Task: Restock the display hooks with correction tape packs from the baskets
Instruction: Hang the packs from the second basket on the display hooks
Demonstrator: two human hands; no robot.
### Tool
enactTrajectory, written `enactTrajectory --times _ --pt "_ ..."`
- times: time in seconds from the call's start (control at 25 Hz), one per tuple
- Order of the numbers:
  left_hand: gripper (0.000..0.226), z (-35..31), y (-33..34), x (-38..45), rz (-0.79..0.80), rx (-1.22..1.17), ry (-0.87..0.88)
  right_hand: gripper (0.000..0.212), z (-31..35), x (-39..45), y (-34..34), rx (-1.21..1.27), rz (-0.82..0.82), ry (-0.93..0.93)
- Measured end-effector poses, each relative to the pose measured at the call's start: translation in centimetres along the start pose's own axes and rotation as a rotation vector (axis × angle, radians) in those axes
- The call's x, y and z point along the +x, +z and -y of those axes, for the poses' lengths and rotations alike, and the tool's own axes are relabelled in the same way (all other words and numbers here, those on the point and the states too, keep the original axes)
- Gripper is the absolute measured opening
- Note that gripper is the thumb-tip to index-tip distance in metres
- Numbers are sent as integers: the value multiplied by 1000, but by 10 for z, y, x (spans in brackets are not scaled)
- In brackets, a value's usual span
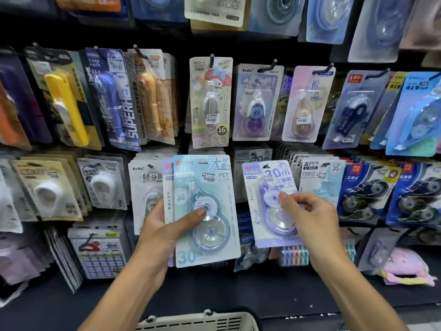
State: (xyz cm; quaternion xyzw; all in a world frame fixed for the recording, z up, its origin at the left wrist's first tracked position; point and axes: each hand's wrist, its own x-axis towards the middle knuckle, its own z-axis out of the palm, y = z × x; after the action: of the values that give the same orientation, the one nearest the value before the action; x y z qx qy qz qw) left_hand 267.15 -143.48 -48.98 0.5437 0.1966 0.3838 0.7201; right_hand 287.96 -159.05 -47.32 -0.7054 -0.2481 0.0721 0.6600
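A pale basket (pixel 198 321) sits lowest, right under the arms, only its slotted rim showing. Above it the left hand (pixel 164 229) grips a teal pack (pixel 205 211), thumb pressed on the clear blister, with what looks like a second pack tucked behind it. The right hand (pixel 312 218) pinches a lilac pack (pixel 269 201) by its blister, holding it tilted in front of the lower row of hooks. Just above, a My Melody pack (pixel 211 101) hangs from its hook (pixel 212 59) among other carded tapes.
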Motion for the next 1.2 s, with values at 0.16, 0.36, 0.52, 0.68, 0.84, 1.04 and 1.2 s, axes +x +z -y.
enactTrajectory --times 0.16,0.36,0.52,0.68,0.84,1.04,1.2 --pt "54 5 7 -1 -15 4 -5 69 -1 -11 13 -429 224 -49" --pt "45 18 30 -6 -42 32 -16 56 -1 -37 38 100 369 -66" --pt "46 12 20 1 -148 36 -2 28 -1 -11 16 201 49 5" --pt "39 3 12 6 -183 28 5 3 -9 0 -2 81 -1 8" --pt "42 3 14 9 -187 48 26 53 -9 -5 5 -289 129 -22" --pt "41 11 39 2 4 271 3 61 -6 -40 39 130 526 -44" --pt "52 10 19 7 -14 1039 192 40 -10 -20 29 230 114 39"
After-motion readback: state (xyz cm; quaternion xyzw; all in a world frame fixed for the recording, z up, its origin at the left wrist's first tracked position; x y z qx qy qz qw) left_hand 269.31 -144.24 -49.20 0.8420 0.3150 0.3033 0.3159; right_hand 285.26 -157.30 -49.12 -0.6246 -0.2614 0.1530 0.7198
